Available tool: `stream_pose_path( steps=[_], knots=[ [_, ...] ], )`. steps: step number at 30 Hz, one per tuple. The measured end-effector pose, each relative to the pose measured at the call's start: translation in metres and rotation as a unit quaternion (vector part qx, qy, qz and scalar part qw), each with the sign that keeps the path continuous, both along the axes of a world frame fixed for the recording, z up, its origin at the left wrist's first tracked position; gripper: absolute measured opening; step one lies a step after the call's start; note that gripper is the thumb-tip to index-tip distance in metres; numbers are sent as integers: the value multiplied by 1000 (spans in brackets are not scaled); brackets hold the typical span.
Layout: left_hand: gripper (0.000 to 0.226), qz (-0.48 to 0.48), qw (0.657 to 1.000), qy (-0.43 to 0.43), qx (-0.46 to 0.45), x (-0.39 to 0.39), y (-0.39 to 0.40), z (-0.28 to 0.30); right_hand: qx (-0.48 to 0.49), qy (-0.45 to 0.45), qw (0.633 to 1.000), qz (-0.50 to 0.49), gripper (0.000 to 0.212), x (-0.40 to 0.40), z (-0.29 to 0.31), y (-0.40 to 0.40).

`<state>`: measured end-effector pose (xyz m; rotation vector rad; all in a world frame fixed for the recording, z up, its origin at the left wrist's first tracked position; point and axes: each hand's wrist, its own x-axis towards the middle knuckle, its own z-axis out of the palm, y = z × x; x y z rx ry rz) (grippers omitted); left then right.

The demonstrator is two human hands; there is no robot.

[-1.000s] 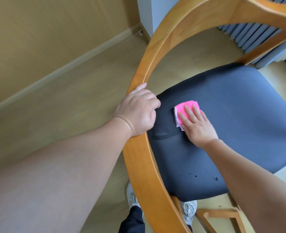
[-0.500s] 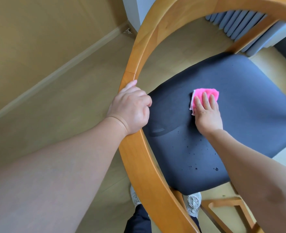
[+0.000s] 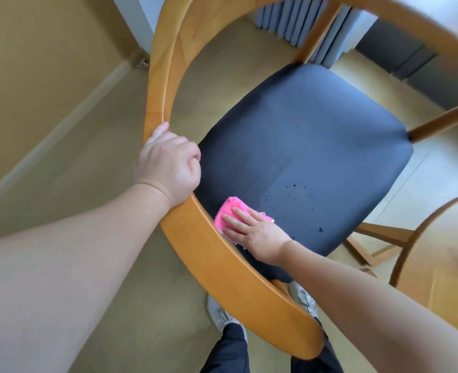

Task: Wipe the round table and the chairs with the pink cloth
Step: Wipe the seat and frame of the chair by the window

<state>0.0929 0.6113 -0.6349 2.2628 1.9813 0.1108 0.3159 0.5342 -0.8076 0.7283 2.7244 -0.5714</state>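
**Wiping the near corner of the chair seat**

Right hand [image 3: 252, 232], at about six o'clock on the seat: fingers straight and spread, pressing flat on the pink cloth [image 3: 229, 212]. Cloth bunched under the fingertips, a pale edge showing beside the palm, lying on the dark seat cushion [image 3: 316, 146] just inside the curved wooden backrest rail [image 3: 222, 265].

Left hand [image 3: 168, 165], at about nine o'clock: fingers curled over the rail, thumb laid along the wood, gripping to steady the chair.

Further out, toward four o'clock on the cushion: a scatter of small dark droplets or specks [image 3: 295, 185], apparently not yet wiped. At three to four o'clock beyond the seat, a curved wooden edge, likely the round table [image 3: 435, 254], with its top mostly out of view.

Likely risks:
- Cloth slipping out from under flat fingers, since nothing pinches it.
- Knuckles catching the rail in so tight a corner.
- Specks smeared rather than lifted if the bunched cloth drags across them.
- Chair shifting if the left grip loosens.
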Motion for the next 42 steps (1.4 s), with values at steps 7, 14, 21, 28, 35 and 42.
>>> stream_pose_path(
  steps=[7,14,21,28,35,42],
  knots=[
    [30,25,999,-32,-21,51,-55,3,13,-43,998,-44,64,9,9,-26],
    [31,16,999,-26,-11,56,-63,1,46,-19,996,-73,60,0,-2,-27],
    [28,22,999,-22,-18,60,-66,1,28,27,998,-40,62,31,-10,-8],
    [26,20,999,-27,-17,59,-66,0,73,18,978,-194,62,106,-1,82],
    [25,-1,999,-16,-27,59,-63,0,51,-14,916,-397,64,142,-7,127],
    [24,-7,999,-10,-37,57,-62,2,65,26,936,-344,63,101,5,74]
  ],
)
